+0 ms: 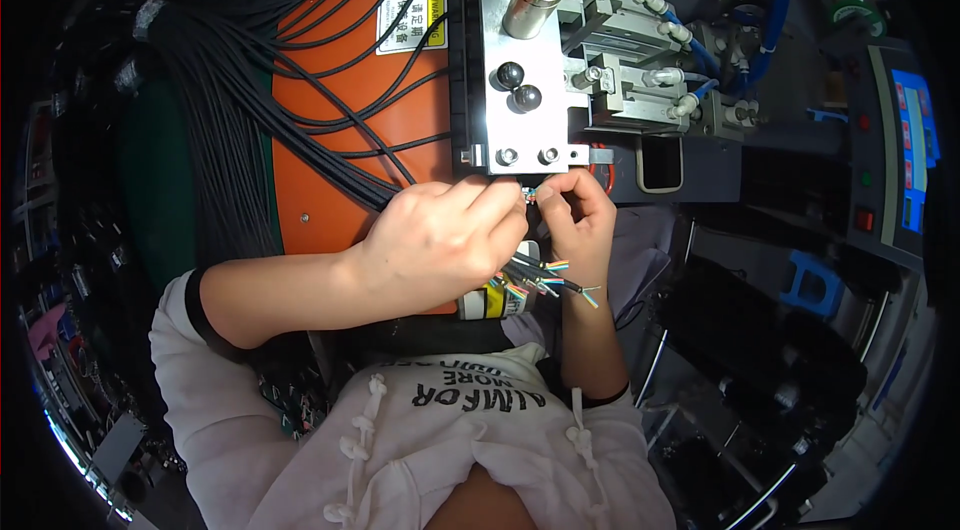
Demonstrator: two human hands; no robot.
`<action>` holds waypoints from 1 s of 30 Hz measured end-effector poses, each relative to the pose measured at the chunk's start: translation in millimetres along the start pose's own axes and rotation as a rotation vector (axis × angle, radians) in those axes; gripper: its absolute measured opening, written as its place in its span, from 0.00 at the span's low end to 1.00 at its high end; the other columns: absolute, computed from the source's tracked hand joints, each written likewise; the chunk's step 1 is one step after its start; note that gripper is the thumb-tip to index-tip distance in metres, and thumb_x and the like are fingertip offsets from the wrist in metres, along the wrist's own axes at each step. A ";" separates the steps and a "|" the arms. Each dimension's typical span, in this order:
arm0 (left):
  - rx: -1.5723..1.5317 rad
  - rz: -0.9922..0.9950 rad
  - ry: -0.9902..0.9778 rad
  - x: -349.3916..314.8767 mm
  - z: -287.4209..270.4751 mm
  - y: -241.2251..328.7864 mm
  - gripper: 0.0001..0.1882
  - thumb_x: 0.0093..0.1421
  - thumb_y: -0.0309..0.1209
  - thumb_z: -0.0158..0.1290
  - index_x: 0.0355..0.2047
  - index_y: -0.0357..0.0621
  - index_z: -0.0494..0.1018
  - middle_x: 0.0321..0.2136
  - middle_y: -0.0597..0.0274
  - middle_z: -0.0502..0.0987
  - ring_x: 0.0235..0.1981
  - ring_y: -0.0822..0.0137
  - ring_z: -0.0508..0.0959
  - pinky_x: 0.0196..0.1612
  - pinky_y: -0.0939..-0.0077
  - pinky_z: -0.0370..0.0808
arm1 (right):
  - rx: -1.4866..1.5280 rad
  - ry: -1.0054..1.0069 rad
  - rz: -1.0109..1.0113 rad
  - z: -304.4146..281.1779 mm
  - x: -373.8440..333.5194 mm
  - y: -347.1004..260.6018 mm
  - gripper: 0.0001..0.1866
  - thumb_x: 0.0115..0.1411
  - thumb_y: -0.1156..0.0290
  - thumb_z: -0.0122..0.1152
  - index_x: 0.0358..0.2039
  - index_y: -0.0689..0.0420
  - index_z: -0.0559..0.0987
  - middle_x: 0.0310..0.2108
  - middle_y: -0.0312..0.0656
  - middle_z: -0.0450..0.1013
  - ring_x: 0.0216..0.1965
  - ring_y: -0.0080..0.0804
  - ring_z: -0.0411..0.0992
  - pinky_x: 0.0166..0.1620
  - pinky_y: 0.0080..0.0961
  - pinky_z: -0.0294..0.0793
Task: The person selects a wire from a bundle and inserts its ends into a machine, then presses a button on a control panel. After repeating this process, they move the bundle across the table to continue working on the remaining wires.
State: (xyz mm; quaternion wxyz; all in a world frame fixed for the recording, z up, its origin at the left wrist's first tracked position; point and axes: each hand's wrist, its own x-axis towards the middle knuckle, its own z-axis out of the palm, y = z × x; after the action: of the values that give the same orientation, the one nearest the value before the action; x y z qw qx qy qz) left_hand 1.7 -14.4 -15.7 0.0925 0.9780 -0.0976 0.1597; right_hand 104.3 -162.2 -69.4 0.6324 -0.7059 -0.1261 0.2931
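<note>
My left hand (440, 235) is closed in front of the machine's bright metal plate (530, 138), its fingertips pinching a cable end. Fine coloured wires (530, 195) fan out from that end, just below the plate's lower edge. On the other side of them, my right hand (583, 215) has thumb and forefinger pinched at the wire tips. Beneath the left palm a bunch of black cables (545, 280) sticks out to the right, with stripped multicoloured ends. The left fingers partly hide how the cables are gripped.
A thick bundle of long black cables (230, 80) drapes over the orange surface (335, 200) on the left. Pneumatic cylinders (640, 100) with blue hoses stand right of the plate. A round yellow-and-white container (485, 305) sits below my hands. A control panel (910, 150) is at far right.
</note>
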 end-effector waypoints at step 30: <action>-0.089 -0.090 -0.047 -7.6 -17.6 -5.7 0.10 0.47 0.26 0.56 0.32 0.37 0.77 0.22 0.67 0.67 0.21 0.73 0.73 0.23 0.80 0.70 | -0.081 -0.426 -0.748 -18.5 -4.1 -19.1 0.06 0.48 0.85 0.66 0.27 0.62 0.79 0.28 0.40 0.76 0.30 0.29 0.72 0.38 0.24 0.71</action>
State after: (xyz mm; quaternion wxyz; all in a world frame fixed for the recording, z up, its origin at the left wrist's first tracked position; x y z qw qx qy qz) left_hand -9.2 -3.9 -2.6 0.1406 0.9798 -0.0628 0.1277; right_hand 115.3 -176.5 -49.4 0.6268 -0.5594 -0.5125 0.1778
